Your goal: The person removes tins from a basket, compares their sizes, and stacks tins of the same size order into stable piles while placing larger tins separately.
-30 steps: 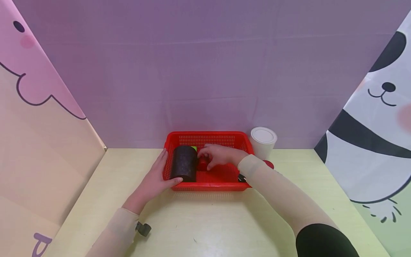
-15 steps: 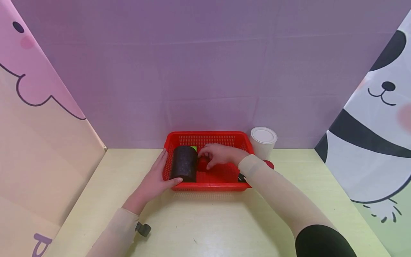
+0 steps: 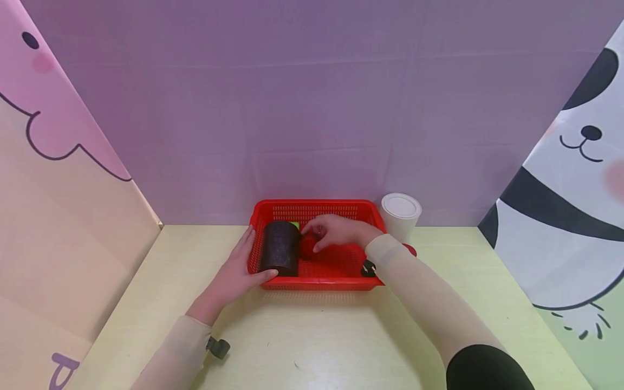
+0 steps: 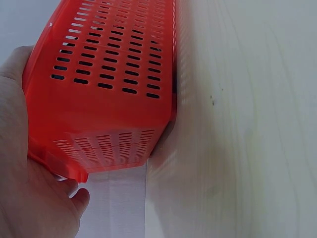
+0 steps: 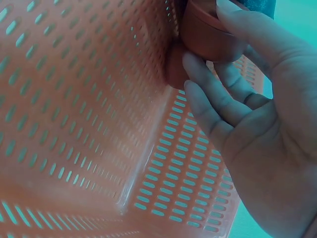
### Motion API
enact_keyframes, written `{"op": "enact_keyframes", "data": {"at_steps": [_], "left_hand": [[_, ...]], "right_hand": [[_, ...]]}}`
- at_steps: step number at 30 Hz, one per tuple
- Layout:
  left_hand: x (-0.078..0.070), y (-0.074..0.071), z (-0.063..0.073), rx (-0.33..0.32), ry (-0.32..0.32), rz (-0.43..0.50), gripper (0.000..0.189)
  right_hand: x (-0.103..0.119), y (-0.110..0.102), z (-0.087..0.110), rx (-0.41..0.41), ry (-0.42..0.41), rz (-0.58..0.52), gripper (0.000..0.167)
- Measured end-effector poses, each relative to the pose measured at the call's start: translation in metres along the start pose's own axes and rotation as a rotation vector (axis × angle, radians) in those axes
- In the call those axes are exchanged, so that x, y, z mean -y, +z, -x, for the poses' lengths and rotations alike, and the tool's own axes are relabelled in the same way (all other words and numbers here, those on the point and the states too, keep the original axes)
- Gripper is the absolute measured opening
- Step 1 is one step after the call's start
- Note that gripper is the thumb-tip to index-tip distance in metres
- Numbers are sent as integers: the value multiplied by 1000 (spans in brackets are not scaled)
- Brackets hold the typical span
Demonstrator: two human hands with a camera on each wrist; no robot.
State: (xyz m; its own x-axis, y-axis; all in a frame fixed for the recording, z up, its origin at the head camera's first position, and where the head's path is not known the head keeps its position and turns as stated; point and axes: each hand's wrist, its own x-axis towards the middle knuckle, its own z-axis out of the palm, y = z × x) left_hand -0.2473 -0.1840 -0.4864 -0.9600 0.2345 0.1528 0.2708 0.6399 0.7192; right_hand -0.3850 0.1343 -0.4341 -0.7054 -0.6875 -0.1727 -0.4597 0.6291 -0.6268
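Observation:
My left hand [image 3: 239, 265] grips the left front corner of a red plastic basket [image 3: 319, 283], thumb over the rim and fingers along the outer side. In the left wrist view, the hand [image 4: 29, 188] lies against the slotted basket wall [image 4: 94, 109]. Inside the basket, my right hand [image 3: 336, 230] pinches a small red round cup [image 3: 307, 246]. The right wrist view shows its hollow top and the thumb at the rim of the cup [image 5: 210, 42]. Behind it sits another small red piece [image 5: 176, 67]. A black cylinder [image 3: 280, 249] stands in the basket's left part.
A white lidded canister [image 3: 401, 215] stands at the basket's back right corner. A green item [image 3: 295, 224] shows behind the cylinder, and a small black item [image 3: 368, 268] lies at the basket's right front. Something red [image 3: 411, 249] peeks out beside the right sleeve.
My right hand has shifted slightly right and up, and the red cup shows rounder beneath its fingers. The left hand and the basket have stayed in place.

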Motion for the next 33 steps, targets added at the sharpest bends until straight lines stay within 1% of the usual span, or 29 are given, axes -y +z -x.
{"op": "enact_keyframes", "data": {"at_steps": [5, 12, 18, 21, 27, 33], "left_hand": [[0, 1, 0, -1, -8, 11, 130], [-1, 1, -1, 6, -12, 17, 130], [-2, 2, -2, 1, -2, 1, 129], [-3, 2, -2, 1, 0, -3, 129], [-4, 2, -2, 5, -18, -4, 130], [-4, 2, -2, 3, -15, 0, 130]], "right_hand": [[-1, -2, 1, -10, -22, -7, 61], [-1, -6, 3, -46, -56, -62, 61], [-4, -7, 3, -82, -62, -114, 62], [-5, -8, 4, -105, -61, -122, 61], [-4, -9, 7, -167, -40, -120, 63], [-4, -9, 7, -217, -22, -153, 58]]}}
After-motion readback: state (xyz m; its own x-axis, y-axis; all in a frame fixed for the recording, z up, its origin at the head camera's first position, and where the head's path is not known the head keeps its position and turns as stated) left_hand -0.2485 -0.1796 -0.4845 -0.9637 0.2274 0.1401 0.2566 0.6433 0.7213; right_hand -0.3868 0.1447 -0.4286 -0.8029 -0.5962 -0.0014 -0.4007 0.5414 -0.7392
